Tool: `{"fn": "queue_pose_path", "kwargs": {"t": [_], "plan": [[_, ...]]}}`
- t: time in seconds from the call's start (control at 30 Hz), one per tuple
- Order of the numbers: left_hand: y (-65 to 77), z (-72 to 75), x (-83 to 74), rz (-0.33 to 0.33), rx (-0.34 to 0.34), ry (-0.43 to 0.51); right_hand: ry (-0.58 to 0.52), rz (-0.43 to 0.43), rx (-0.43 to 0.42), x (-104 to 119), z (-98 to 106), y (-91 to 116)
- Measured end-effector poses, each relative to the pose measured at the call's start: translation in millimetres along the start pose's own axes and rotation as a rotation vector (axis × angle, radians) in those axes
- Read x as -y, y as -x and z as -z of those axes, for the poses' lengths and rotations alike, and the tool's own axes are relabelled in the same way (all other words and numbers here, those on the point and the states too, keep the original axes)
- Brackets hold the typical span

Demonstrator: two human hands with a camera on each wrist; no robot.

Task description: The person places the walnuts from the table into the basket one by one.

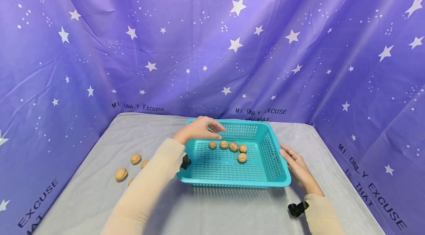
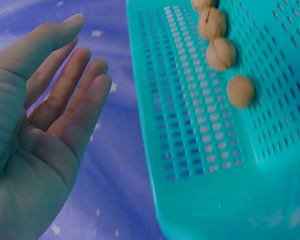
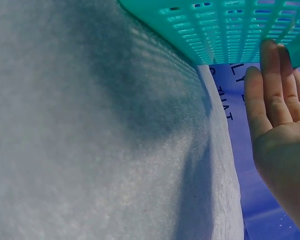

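Head: walnuts in basket, "EXCUSE" backdrop

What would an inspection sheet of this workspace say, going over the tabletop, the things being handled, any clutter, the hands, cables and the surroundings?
Surface: grey cloth, slightly wrinkled.
Basket: turquoise basket with mesh sides; five walnuts visible inside.
Loose walnuts: at least four loose walnuts on the cloth, left of the basket; the left sleeve partly hides some.
Clutter: nothing seen.
Left hand: left hand above the basket's left part, fingers relaxed, holding nothing.
Right hand: right hand touches the basket's right side.
Wrists: a small black device on each.
Cables: nothing seen.
Surroundings: purple curtain with white stars and black lettering.
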State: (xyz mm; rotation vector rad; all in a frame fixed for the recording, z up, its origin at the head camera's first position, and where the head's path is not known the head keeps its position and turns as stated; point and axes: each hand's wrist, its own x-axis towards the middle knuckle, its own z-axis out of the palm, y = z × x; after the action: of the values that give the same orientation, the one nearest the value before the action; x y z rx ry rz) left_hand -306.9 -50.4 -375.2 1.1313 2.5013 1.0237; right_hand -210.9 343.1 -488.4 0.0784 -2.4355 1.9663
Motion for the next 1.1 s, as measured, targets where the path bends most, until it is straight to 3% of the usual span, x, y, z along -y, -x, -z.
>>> {"fn": "queue_pose_path", "kwargs": {"t": [0.37, 0.67, 0.9, 1.1], "plan": [[58.3, 32.8, 32.0, 0.066, -0.139, 0.052, -0.011, 0.005, 0.005, -0.6, 0.5, 0.0], [103.7, 49.0, 63.4, 0.105, -0.237, 0.104, -0.032, 0.020, 0.020, -0.3, 1.1, 0.0], [142.3, 56.3, 90.9, 0.252, -0.283, 0.064, -0.031, 0.014, 0.017, 0.5, 0.2, -0.1], [177.5, 57.7, 119.0, 0.337, -0.292, 0.057, -0.027, 0.016, 0.013, 0.5, 0.6, -0.8]]}}
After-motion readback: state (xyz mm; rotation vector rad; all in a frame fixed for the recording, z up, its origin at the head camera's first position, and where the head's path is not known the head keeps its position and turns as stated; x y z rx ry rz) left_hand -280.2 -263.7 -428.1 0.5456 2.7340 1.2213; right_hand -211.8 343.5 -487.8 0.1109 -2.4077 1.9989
